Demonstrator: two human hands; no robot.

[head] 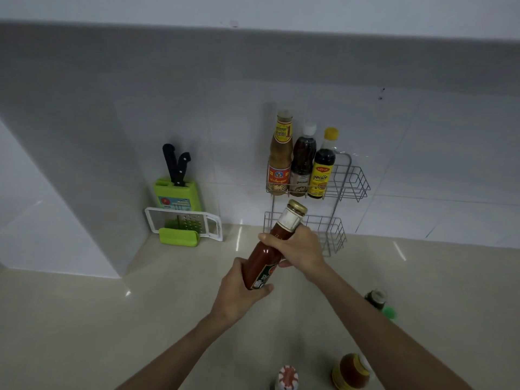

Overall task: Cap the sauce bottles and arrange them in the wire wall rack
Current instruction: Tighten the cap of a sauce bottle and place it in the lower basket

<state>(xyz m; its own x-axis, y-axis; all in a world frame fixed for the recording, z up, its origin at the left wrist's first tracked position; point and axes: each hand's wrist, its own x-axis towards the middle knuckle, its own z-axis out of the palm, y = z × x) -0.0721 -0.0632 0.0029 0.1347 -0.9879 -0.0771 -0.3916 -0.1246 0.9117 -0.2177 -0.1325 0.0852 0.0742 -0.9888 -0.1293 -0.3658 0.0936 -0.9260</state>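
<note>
Red sauce bottle of glass with gold metal cap [270, 246]: centre of frame, tilted with cap toward upper right, held off the beige polished counter [140, 319]. My left hand [242, 294] wraps its lower body, fingers clamped on the label end. My right hand [295, 246] grips the shoulder just below the white neck band, fingers closed around it.

Silver wire wall rack with two tiers [351, 184]: right of centre on the white tiled wall. Upper tier, left side, three upright bottles touching: tan sauce bottle with red label [280, 156], dark bottle with white cap [302, 161], dark bottle with yellow cap [323, 164]. Lower tier sits behind the held bottle's cap.

Green knife block with two black-handled knives [177, 192]: left of centre, white grater [184, 222] leaning below it.

Lower right: small dark bottle [375, 298], round amber bottle [351, 371], red-and-white capped item [287, 377], all blurred.
</note>
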